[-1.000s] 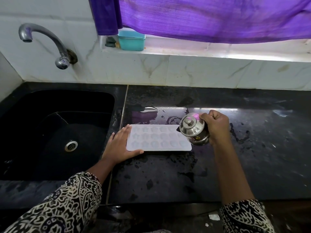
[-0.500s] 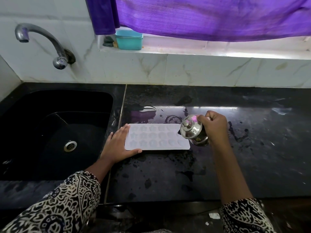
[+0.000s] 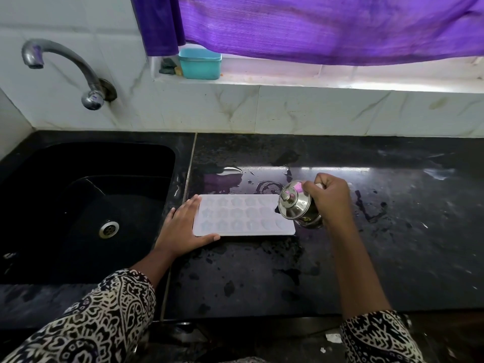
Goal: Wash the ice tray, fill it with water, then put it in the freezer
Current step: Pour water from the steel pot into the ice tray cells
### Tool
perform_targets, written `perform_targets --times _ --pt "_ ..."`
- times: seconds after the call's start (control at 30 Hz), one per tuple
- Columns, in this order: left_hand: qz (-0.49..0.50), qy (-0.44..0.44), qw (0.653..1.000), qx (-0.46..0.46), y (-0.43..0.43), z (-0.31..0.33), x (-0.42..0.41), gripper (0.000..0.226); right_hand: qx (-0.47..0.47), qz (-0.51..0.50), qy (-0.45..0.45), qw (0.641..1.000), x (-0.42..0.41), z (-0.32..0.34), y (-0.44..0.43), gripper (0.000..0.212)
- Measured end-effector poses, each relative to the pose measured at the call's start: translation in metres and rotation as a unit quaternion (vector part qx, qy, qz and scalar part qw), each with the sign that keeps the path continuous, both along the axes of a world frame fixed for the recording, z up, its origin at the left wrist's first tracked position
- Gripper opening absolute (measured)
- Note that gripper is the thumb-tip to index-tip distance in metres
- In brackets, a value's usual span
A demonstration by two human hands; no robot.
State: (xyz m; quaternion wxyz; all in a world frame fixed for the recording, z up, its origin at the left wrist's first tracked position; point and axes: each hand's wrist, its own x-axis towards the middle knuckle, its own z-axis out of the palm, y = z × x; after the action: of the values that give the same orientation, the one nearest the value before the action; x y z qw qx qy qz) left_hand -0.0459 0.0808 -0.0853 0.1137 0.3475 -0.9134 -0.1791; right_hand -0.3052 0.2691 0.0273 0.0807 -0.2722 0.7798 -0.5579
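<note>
Change over the last second: slight. The left hand [image 3: 180,229] has stayed flat at the left end of the ice tray [image 3: 241,218], and the steel vessel [image 3: 296,205] remains tipped over the tray's right end, barely shifted.

1. Sleeves, patterned black and cream: the left sleeve [image 3: 104,318] and right sleeve [image 3: 377,336], nearest the onlooker, at the counter's front edge.
2. Left hand: palm down, fingers straight and together, lying along the tray's short left edge. The thumb reaches along the near left corner. It grasps nothing and only rests against the tray.
3. Ice tray: pale, with three rows of moulded hollows. It lies flat on the countertop [image 3: 262,279], just right of the sink (whether the hollows hold water cannot be told).
4. Right hand [image 3: 330,197]: fingers curled round the steel vessel, wrist bent, gripping it from the right.
5. Steel vessel: small and shiny, with a knobbed top facing the onlooker. It is tilted toward the tray and overlaps its far right corner. No stream can be made out.
6. Countertop: black stone with wet patches and a puddle [image 3: 262,179] just beyond the tray.
7. Sink [image 3: 52,163]: black, to the left, with a drain [image 3: 108,229] in its floor.
8. Tap [image 3: 65,64]: curved metal, mounted on the tiled wall above the sink.
9. Teal box [image 3: 200,63]: on the window sill.
10. Purple curtain [image 3: 314,27]: hanging above the sill.
</note>
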Motion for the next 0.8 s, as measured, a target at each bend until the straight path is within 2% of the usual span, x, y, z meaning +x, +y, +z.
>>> perform_targets --times 0.8 --pt "0.001 -0.008 1.0 0.0 -0.0002 -0.0012 0.0001 0.132 -0.013 0.013 -0.009 1.0 -0.0024 -0.0021 -0.0012 0.038"
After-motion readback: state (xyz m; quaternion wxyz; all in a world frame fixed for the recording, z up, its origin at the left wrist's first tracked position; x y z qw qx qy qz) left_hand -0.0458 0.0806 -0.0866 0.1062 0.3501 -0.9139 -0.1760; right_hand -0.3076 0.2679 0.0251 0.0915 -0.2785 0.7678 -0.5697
